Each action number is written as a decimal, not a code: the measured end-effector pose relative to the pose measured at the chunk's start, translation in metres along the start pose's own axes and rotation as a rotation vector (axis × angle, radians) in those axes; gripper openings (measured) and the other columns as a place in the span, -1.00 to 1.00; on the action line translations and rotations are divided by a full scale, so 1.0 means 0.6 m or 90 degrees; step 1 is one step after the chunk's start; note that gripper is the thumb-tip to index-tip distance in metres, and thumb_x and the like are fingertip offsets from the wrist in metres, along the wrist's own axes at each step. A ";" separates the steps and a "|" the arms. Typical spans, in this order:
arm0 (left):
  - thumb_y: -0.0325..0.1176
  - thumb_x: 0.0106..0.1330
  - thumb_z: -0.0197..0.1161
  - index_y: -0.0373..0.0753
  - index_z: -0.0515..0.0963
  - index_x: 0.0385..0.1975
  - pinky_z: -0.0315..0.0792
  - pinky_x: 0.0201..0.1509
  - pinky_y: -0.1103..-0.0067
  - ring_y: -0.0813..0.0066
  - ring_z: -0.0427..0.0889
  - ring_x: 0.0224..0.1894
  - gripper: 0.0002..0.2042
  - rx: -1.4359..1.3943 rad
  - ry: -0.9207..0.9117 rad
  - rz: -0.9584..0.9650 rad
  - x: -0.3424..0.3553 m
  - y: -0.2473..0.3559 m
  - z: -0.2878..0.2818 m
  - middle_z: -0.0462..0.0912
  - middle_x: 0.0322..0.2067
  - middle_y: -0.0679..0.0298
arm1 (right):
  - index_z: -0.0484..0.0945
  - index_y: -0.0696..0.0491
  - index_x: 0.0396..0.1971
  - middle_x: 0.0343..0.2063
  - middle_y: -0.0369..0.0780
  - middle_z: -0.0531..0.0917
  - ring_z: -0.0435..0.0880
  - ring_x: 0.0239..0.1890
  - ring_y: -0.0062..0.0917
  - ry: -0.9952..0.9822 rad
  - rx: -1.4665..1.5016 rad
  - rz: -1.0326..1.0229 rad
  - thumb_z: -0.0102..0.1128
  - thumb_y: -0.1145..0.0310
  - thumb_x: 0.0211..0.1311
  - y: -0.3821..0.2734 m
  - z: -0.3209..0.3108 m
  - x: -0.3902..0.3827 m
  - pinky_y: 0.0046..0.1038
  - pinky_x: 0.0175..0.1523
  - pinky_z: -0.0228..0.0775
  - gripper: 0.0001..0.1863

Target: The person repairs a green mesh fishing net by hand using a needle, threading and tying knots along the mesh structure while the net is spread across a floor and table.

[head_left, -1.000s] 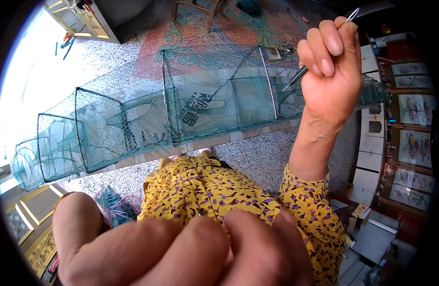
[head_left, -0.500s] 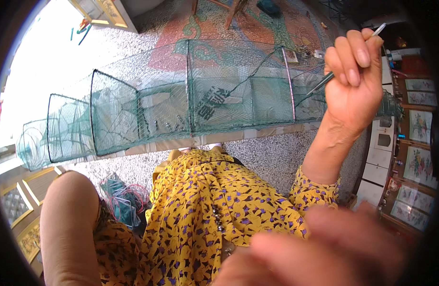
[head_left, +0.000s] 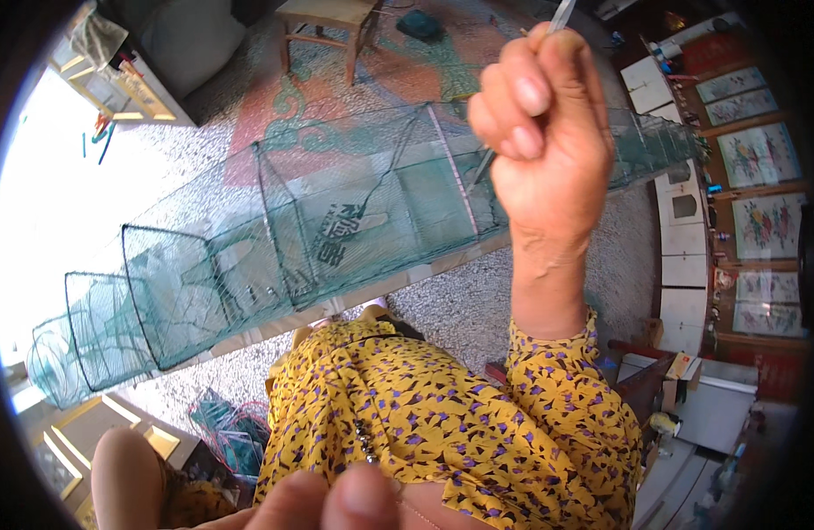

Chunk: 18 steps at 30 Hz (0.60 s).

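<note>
The left hand point(head_left: 336, 508) has been drawn from the lower right to the bottom middle of the view, where only blurred fingers are now caught at the edge; whether they are open, closed or gripping something cannot be told. The view itself has been swung, so that more of the wooden stool point(head_left: 327, 22) is shown and the raised right hand point(head_left: 548, 119) is seen further left. Its grip is unchanged: the fingers are curled closed around a thin metal tool point(head_left: 561, 16), whose upper end is pointed upward and whose lower end is seen against the mesh, near a pale rod point(head_left: 453, 168).

The long green net cage point(head_left: 398, 199) is spread lengthwise over a worktop point(head_left: 394, 276) in front of the body, its mesh held up by dark frames. Through the mesh a dark printed marking point(head_left: 341, 230) and some small pieces point(head_left: 259, 293) are seen; whether these lie inside the cage or under it cannot be told. A bundle of green netting point(head_left: 230, 433) is left at the lower left, tangled with reddish cord.
</note>
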<state>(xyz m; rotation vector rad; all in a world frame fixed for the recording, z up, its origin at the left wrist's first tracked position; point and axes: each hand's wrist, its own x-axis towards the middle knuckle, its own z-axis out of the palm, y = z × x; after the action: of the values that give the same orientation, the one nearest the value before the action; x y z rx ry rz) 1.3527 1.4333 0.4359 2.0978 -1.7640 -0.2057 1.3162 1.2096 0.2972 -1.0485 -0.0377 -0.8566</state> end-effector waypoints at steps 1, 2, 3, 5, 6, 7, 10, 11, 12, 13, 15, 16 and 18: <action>-0.38 0.15 0.20 -0.25 0.44 0.03 0.43 -0.68 0.74 0.64 0.51 -0.60 -0.60 -0.006 -0.026 0.021 0.009 -0.007 -0.001 0.60 -0.42 0.22 | 0.44 0.04 -0.30 -0.63 -0.40 0.35 0.16 -0.74 -0.78 0.005 -0.008 -0.007 -0.11 0.27 0.35 0.002 -0.012 -0.001 -0.68 -0.63 -0.05 -0.82; -0.38 0.18 0.18 -0.28 0.43 0.04 0.44 -0.68 0.74 0.63 0.52 -0.59 -0.61 -0.006 -0.063 0.047 0.018 -0.012 -0.008 0.60 -0.42 0.20 | 0.41 0.04 -0.33 -0.63 -0.35 0.40 0.20 -0.74 -0.78 0.012 0.022 -0.006 -0.07 0.30 0.34 0.004 -0.025 0.001 -0.70 -0.65 0.01 -0.86; -0.37 0.21 0.16 -0.30 0.42 0.05 0.44 -0.68 0.74 0.61 0.53 -0.59 -0.61 0.003 -0.111 0.078 0.025 -0.022 -0.014 0.60 -0.42 0.19 | 0.39 0.04 -0.37 -0.63 -0.30 0.46 0.25 -0.74 -0.77 0.019 0.052 -0.005 -0.02 0.34 0.32 0.002 -0.039 0.003 -0.71 -0.67 0.07 -0.89; -0.37 0.25 0.14 -0.34 0.41 0.05 0.46 -0.67 0.76 0.57 0.57 -0.55 -0.63 0.064 -0.169 0.098 0.029 -0.017 -0.032 0.61 -0.40 0.17 | 0.38 0.04 -0.36 -0.63 -0.30 0.46 0.25 -0.74 -0.77 0.009 0.046 -0.001 -0.02 0.33 0.32 0.003 -0.027 0.005 -0.71 -0.67 0.07 -0.89; -0.37 0.25 0.13 -0.35 0.41 0.04 0.48 -0.66 0.77 0.55 0.60 -0.52 -0.64 0.095 -0.192 0.107 0.029 -0.015 -0.038 0.62 -0.39 0.16 | 0.38 0.04 -0.36 -0.63 -0.30 0.46 0.24 -0.74 -0.77 0.000 0.047 0.000 -0.01 0.33 0.32 0.004 -0.024 0.007 -0.71 -0.67 0.07 -0.89; -0.38 0.26 0.13 -0.35 0.42 0.03 0.48 -0.65 0.78 0.52 0.62 -0.48 -0.65 0.122 -0.186 0.081 0.007 -0.026 -0.036 0.63 -0.37 0.14 | 0.38 0.03 -0.37 -0.63 -0.30 0.46 0.24 -0.74 -0.77 -0.001 0.046 0.000 -0.01 0.33 0.32 0.006 -0.020 0.009 -0.71 -0.67 0.07 -0.89; -0.38 -0.03 0.31 -0.24 0.56 -0.27 0.33 -0.62 0.49 0.40 0.51 -0.62 -0.72 0.179 -0.093 -0.143 -0.015 -0.063 0.035 0.51 -0.61 0.22 | 0.37 0.02 -0.44 -0.64 -0.36 0.38 0.16 -0.74 -0.77 -0.020 -0.012 -0.012 -0.07 0.32 0.33 0.016 -0.028 0.012 -0.68 -0.64 -0.02 -0.85; -0.38 -0.02 0.31 -0.27 0.56 -0.24 0.36 -0.56 0.45 0.28 0.52 -0.61 -0.70 0.116 -0.108 -0.149 0.003 -0.095 0.052 0.52 -0.59 0.13 | 0.38 0.02 -0.45 -0.64 -0.41 0.32 0.12 -0.74 -0.78 -0.052 -0.028 -0.029 -0.13 0.29 0.36 0.012 -0.032 0.011 -0.67 -0.62 -0.08 -0.80; -0.37 0.00 0.31 -0.29 0.56 -0.26 0.39 -0.50 0.42 0.17 0.53 -0.57 -0.72 0.027 -0.115 -0.140 0.035 -0.153 0.105 0.53 -0.56 0.10 | 0.38 0.03 -0.44 -0.64 -0.39 0.34 0.13 -0.73 -0.78 -0.014 -0.048 -0.034 -0.10 0.31 0.34 0.012 -0.058 0.002 -0.67 -0.62 -0.05 -0.82; -0.36 0.05 0.29 -0.30 0.56 -0.29 0.40 -0.46 0.43 0.15 0.54 -0.54 -0.76 -0.033 -0.117 -0.132 0.029 -0.186 0.130 0.56 -0.54 0.11 | 0.38 0.04 -0.44 -0.64 -0.37 0.35 0.15 -0.72 -0.77 -0.020 -0.039 -0.030 -0.08 0.33 0.33 0.004 -0.054 0.006 -0.67 -0.62 -0.02 -0.84; -0.24 0.17 0.17 -0.29 0.49 -0.53 0.38 -0.42 0.29 0.02 0.51 -0.50 -0.78 -0.050 -0.139 -0.125 0.022 -0.235 0.178 0.50 -0.60 0.04 | 0.38 0.07 -0.44 -0.61 -0.37 0.34 0.15 -0.69 -0.77 -0.058 0.018 0.008 -0.11 0.34 0.34 0.001 -0.053 0.014 -0.68 -0.57 -0.02 -0.82; -0.29 0.17 0.19 -0.30 0.53 -0.45 0.40 -0.43 0.37 0.10 0.54 -0.50 -0.82 -0.055 -0.136 -0.128 0.029 -0.250 0.197 0.54 -0.58 0.07 | 0.37 0.08 -0.44 -0.60 -0.37 0.34 0.16 -0.68 -0.77 -0.080 0.040 0.015 -0.12 0.35 0.35 -0.007 -0.060 0.018 -0.68 -0.56 -0.01 -0.82; -0.33 0.18 0.20 -0.31 0.57 -0.36 0.43 -0.43 0.46 0.20 0.59 -0.49 -0.83 -0.073 -0.130 -0.157 0.031 -0.270 0.221 0.58 -0.55 0.09 | 0.37 0.10 -0.42 -0.59 -0.37 0.33 0.17 -0.68 -0.76 -0.122 0.057 0.016 -0.16 0.37 0.36 0.000 -0.066 0.026 -0.69 -0.54 -0.01 -0.82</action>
<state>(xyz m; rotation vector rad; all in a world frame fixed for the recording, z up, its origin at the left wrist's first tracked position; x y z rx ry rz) 1.4571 1.4103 0.2550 2.2732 -1.5521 -0.5944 1.3125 1.1698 0.2827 -1.0424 -0.2222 -0.7225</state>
